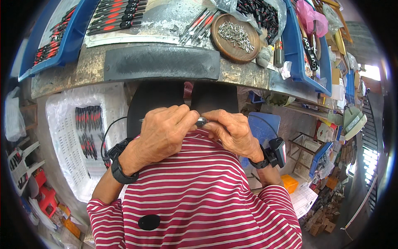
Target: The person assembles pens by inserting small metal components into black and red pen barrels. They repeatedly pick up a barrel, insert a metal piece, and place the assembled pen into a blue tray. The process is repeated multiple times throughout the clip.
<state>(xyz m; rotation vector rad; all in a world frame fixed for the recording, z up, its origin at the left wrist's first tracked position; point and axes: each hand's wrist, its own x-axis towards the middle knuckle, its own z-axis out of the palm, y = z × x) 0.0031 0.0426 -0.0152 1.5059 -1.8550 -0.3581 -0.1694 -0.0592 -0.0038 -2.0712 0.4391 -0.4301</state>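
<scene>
Above my lap my two hands meet over a pen, its dark, shiny end [201, 121] showing between them. My left hand [168, 126] is closed around the barrel, and a thin piece pokes out past its far side. The fingers and thumb of my right hand [233, 130] pinch at the shiny end. Most of the pen is hidden by my fingers. Beyond the hands, on the workbench [91, 62], lie rows of black-and-red pens [118, 14], a loose bunch of slim pen parts [199, 27] and a round wooden dish [215, 35] of small metal pieces [235, 35].
Blue bins [74, 39] flank the bench, the left one with black-and-red pens. A clear bag [278, 12] of black parts stands behind the dish. Down left, a plastic-lined white crate [62, 137] holds more pens. A blue stool [265, 128] is at right.
</scene>
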